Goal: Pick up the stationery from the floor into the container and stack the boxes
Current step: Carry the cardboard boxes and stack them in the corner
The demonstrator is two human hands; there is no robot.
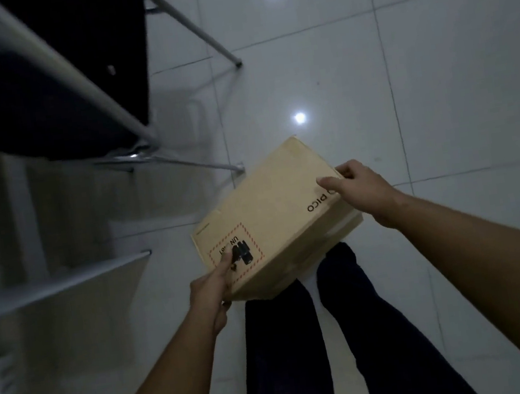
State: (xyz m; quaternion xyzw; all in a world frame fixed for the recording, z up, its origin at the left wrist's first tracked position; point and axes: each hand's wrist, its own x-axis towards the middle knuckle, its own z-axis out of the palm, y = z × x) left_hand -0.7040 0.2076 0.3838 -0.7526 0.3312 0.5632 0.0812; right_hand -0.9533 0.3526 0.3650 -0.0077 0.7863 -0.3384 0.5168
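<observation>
A tan cardboard box (270, 208) with a red dashed label and the word PICO is held in the air above the floor, tilted. My left hand (211, 289) grips its near left corner, thumb over the label. My right hand (360, 190) grips the far right edge, thumb on the top face and fingers curled round the side. No stationery or container shows in this view.
White glossy floor tiles (434, 74) spread ahead and to the right. A black chair (79, 88) with metal legs stands at the upper left. A pale shelf or table edge (65, 282) juts in from the left. My dark trouser legs (306, 356) are below the box.
</observation>
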